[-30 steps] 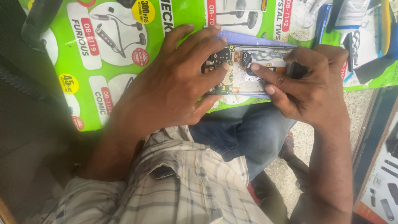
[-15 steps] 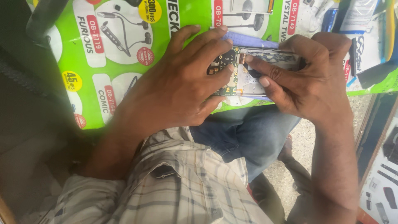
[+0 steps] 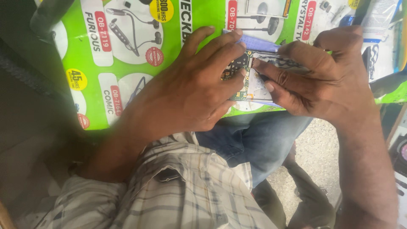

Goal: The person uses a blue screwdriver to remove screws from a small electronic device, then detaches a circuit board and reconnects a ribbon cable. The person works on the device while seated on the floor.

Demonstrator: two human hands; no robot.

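Observation:
An opened mobile phone (image 3: 251,80) with its circuit board bare lies on a green printed sheet (image 3: 127,63). My left hand (image 3: 190,89) grips the phone's left end, its fingers spread over the board. From the right side my right hand (image 3: 326,76) holds the phone, with fingertips pressing on the middle of the board. A pale purple flat tool or card (image 3: 258,42) shows just beyond the phone, under my fingers. Much of the phone is hidden by both hands.
The green sheet covers the work surface and shows pictures of earphones. Packaged goods (image 3: 381,34) lie at the far right. Below are my checked shirt (image 3: 178,191), blue jeans (image 3: 254,140) and a speckled floor (image 3: 313,157).
Both hands have shifted slightly upward and to the right with the phone. My right fingers now press further over the board. The grip stays the same.

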